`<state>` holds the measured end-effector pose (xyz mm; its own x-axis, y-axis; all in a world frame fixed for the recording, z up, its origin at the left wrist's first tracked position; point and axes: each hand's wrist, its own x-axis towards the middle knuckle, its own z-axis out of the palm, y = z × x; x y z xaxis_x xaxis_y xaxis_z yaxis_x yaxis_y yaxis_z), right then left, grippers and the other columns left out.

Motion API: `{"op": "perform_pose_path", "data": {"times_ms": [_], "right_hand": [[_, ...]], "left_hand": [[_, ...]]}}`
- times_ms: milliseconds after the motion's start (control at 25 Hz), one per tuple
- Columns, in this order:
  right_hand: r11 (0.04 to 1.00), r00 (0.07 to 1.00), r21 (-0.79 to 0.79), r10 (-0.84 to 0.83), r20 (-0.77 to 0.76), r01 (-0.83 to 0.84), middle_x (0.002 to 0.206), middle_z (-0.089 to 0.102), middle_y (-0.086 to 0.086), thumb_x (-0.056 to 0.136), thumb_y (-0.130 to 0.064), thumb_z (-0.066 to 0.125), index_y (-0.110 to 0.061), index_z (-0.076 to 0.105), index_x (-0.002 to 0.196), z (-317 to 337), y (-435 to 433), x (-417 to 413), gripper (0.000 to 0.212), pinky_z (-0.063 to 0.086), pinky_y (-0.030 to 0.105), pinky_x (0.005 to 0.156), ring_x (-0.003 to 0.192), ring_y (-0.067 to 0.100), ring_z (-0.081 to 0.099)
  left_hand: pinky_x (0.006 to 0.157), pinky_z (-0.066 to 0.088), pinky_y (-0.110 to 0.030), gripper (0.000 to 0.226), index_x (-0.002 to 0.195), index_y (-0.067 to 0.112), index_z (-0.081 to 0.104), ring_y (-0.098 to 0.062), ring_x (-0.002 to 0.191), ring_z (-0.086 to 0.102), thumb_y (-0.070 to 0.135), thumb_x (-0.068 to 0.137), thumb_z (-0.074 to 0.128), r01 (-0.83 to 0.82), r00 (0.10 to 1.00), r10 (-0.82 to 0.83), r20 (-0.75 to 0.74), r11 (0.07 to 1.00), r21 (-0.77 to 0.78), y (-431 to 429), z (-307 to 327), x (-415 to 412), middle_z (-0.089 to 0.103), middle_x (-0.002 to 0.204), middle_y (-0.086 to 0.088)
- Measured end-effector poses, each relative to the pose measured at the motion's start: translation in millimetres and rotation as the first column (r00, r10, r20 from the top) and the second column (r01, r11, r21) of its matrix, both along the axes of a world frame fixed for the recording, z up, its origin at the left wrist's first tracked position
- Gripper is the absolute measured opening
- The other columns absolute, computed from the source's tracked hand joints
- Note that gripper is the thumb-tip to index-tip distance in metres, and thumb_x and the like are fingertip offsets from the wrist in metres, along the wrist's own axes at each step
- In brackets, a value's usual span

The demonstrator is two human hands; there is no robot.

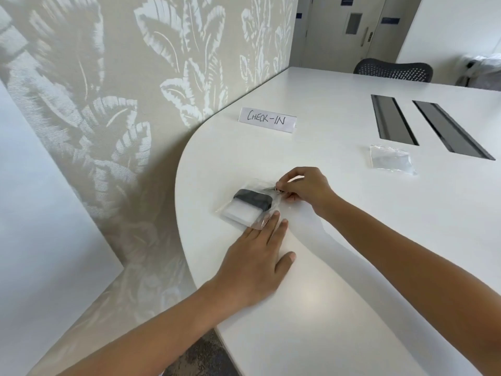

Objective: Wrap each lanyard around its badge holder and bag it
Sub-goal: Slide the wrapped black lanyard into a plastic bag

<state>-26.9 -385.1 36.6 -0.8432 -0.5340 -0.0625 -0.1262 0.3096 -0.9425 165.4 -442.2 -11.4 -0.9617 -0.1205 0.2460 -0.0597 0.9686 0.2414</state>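
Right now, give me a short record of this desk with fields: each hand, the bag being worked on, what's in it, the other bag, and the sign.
left hand: flat, straight fingertips pressing the near corner of the clear plastic bag
right hand: pinches that bag's right edge
bag contents: white badge holder with black lanyard wound around it
second clear bag: lies apart, farther right, contents unclear
white paper sign: reads CHECK-IN
surface: white table
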Motion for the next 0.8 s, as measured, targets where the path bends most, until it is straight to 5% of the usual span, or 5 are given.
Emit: {"op": "perform_pose_path", "data": {"times_ms": [320, 560, 800], "right_hand": [[0.991, 0.946, 0.095, -0.059, -0.320, 0.094, 0.083, 0.067, -0.005, 0.092, -0.014, 0.063, -0.016, 0.076, 0.094, -3, 16, 7, 0.013, 0.050, 0.023, 0.069, 0.069, 0.004, 0.055], [0.987, 0.887, 0.058, -0.109, -0.448, 0.151, 0.076, 0.066, -0.016, 0.091, -0.013, 0.063, -0.019, 0.074, 0.090, 10, 78, 19, 0.012, 0.052, 0.021, 0.071, 0.066, 0.006, 0.058], [0.964, 0.793, 0.090, -0.151, -0.590, 0.251, 0.076, 0.067, -0.014, 0.090, -0.009, 0.064, -0.016, 0.074, 0.089, 17, 167, 41, 0.012, 0.046, 0.011, 0.064, 0.066, 0.003, 0.058]], "left_hand": [[0.108, -0.012, -0.004, 0.047, 0.151, 0.021, 0.024, -0.003, 0.147, 0.007, 0.028, 0.104, 0.026, 0.295, 0.955, -0.294, -0.032, 0.953, 0.072, 5, 13, -3, 0.017, 0.160, 0.010], [0.105, 0.026, -0.015, 0.043, 0.145, 0.022, 0.038, -0.008, 0.130, 0.038, 0.021, 0.102, 0.034, 0.393, 0.916, -0.382, -0.123, 0.916, 0.079, 29, 27, -20, 0.041, 0.147, 0.011], [0.102, 0.028, -0.019, 0.058, 0.143, 0.023, 0.036, -0.010, 0.129, 0.038, 0.000, 0.090, 0.037, 0.501, 0.865, -0.497, -0.077, 0.863, 0.067, 72, 30, -54, 0.038, 0.146, 0.011]]}}
